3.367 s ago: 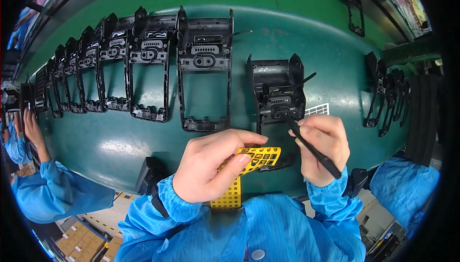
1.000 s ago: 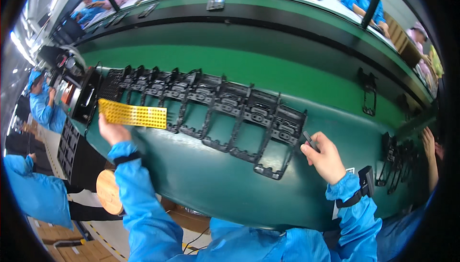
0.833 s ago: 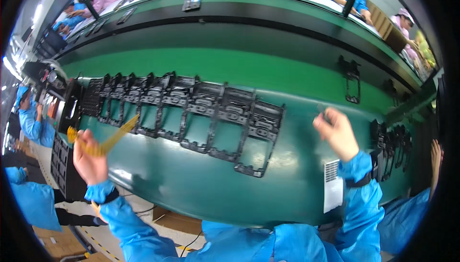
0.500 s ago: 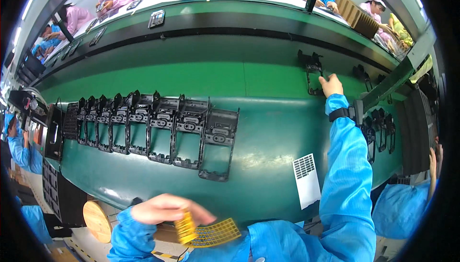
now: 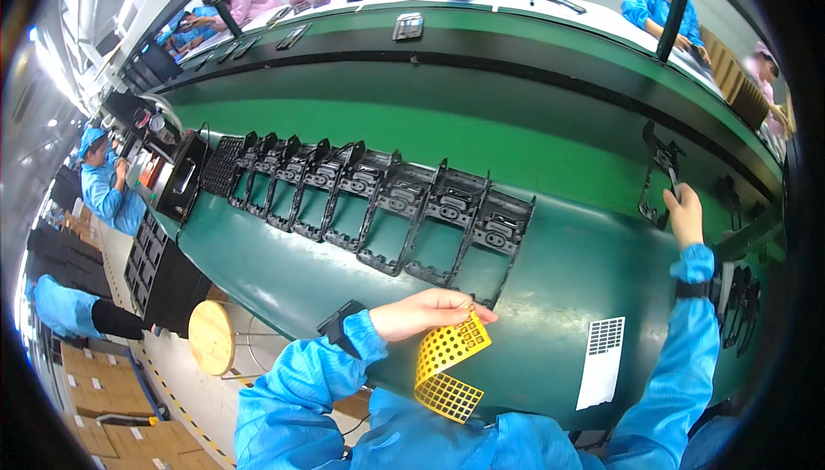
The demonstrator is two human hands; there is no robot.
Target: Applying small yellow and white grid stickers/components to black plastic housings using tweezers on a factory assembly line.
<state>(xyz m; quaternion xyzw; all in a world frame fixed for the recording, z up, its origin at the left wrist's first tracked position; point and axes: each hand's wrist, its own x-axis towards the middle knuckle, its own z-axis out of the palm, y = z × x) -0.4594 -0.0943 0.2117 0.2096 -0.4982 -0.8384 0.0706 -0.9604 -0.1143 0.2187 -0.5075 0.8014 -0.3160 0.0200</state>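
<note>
My left hand [image 5: 421, 311] is closed in a pinch on the top edge of a curling yellow sticker sheet [image 5: 447, 354] with rows of dark dots and squares. The sheet hangs in front of my body, its lower end bent round. At the right, my right hand [image 5: 685, 215] grips the lower end of a black plastic frame [image 5: 664, 158] on the green surface. To the left, a slanting row of similar black frames [image 5: 378, 199] lies on the green mat, overlapping one another. The nearest frame's lower end is partly hidden behind my left hand.
A white sheet with black rectangles [image 5: 600, 367] lies on the mat [image 5: 554, 298] near my right forearm. More black frames [image 5: 741, 307] stand at the far right. A raised shelf [image 5: 516, 53] runs along the back, with people beyond. A wooden stool [image 5: 211, 338] stands at the left.
The view has swung left, so the scene sits further right. My left hand has lifted the yellow sheet up and over the mat's near edge. My right hand has closed on the black frame.
</note>
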